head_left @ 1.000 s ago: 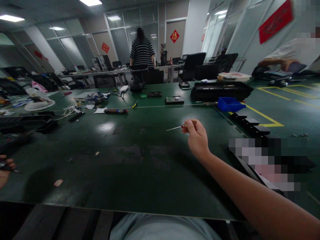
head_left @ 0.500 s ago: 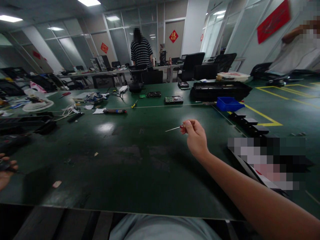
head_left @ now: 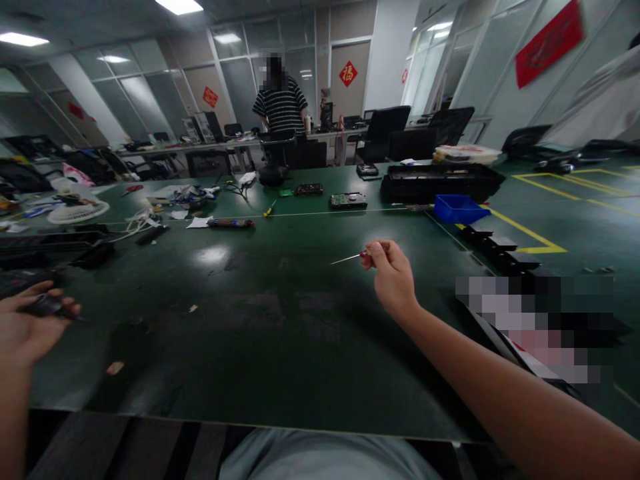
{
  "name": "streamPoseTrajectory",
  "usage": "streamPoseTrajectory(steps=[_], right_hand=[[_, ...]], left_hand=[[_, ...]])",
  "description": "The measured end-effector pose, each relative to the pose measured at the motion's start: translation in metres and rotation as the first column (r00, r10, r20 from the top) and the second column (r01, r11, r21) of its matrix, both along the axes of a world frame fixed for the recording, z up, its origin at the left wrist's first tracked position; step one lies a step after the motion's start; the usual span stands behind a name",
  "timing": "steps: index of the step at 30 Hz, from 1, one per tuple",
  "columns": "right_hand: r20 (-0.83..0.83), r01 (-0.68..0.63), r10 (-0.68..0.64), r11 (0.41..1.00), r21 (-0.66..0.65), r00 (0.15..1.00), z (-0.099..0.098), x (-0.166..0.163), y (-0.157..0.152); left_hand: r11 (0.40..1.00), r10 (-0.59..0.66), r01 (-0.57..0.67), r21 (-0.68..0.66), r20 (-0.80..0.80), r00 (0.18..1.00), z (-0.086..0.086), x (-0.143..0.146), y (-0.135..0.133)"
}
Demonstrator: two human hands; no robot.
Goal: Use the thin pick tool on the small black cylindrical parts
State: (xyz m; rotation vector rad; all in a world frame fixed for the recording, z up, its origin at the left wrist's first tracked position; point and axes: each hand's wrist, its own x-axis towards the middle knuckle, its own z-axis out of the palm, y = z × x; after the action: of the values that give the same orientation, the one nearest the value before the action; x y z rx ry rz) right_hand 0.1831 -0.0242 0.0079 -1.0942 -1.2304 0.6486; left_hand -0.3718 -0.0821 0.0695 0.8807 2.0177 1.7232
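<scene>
My right hand [head_left: 393, 273] is closed in a pinch on the reddish handle of a thin screwdriver [head_left: 346, 259]. Its bare metal shaft points left over the green table [head_left: 280, 380]. At the left edge, my left hand [head_left: 33, 327] is curled, palm up, round a small dark tool [head_left: 47, 305] with a thin tip pointing right. Motion blur hides exactly what kind of tool it is. Below and right of that hand, a small pale scrap [head_left: 115, 368] lies on the table.
Across the table are a dark cylindrical tool [head_left: 231, 223], a hard drive [head_left: 349, 200], a black tray [head_left: 443, 181] and a blue bin [head_left: 459, 209]. A white fan grille [head_left: 77, 211] lies left. A person in a striped shirt [head_left: 281, 107] stands beyond; another person's pale shirt [head_left: 595, 107] shows right.
My left hand has come further into view, moving right and slightly up with the dark tool. My right hand and the screwdriver have barely moved.
</scene>
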Motion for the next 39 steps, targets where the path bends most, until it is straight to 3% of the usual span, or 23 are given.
streamPoseTrajectory(steps=[3,8,15,23,27,30,33,35,39], right_hand=[[-0.002,-0.001,0.001,1.000,0.001,1.000,0.001,0.000,0.000],[0.009,0.002,-0.002,1.000,0.013,1.000,0.001,0.001,-0.001],[0.015,0.000,-0.001,1.000,0.009,1.000,0.001,0.003,-0.001],[0.000,0.009,-0.009,1.000,0.012,1.000,0.005,0.001,-0.003],[-0.005,0.016,-0.016,1.000,0.010,1.000,0.007,0.001,-0.004],[0.005,0.018,-0.017,1.000,-0.002,1.000,0.006,0.000,-0.003],[0.012,0.006,-0.006,1.000,-0.025,1.000,0.004,-0.001,-0.002],[0.035,-0.010,0.011,0.999,-0.045,0.999,0.003,-0.002,-0.002],[0.196,-0.015,0.033,0.995,-0.095,0.980,0.004,-0.002,-0.004]], left_hand=[[0.997,-0.045,0.027,0.071,0.262,0.964,0.010,0.031,0.006],[0.968,-0.249,0.227,0.105,0.300,0.921,0.025,0.099,0.024],[0.853,-0.521,0.486,0.193,0.378,0.765,0.023,0.186,0.051],[0.630,-0.767,0.747,0.211,0.320,0.556,0.016,0.279,0.068],[0.534,-0.830,0.827,0.177,0.295,0.473,0.001,0.319,0.065],[0.449,-0.881,0.891,0.068,0.198,0.429,-0.018,0.341,0.061],[0.395,-0.918,0.902,-0.171,-0.034,0.396,-0.042,0.350,0.060],[0.400,-0.915,0.869,-0.293,-0.187,0.358,-0.056,0.350,0.061],[0.430,-0.871,0.829,-0.358,-0.405,0.277,-0.073,0.342,0.067]])
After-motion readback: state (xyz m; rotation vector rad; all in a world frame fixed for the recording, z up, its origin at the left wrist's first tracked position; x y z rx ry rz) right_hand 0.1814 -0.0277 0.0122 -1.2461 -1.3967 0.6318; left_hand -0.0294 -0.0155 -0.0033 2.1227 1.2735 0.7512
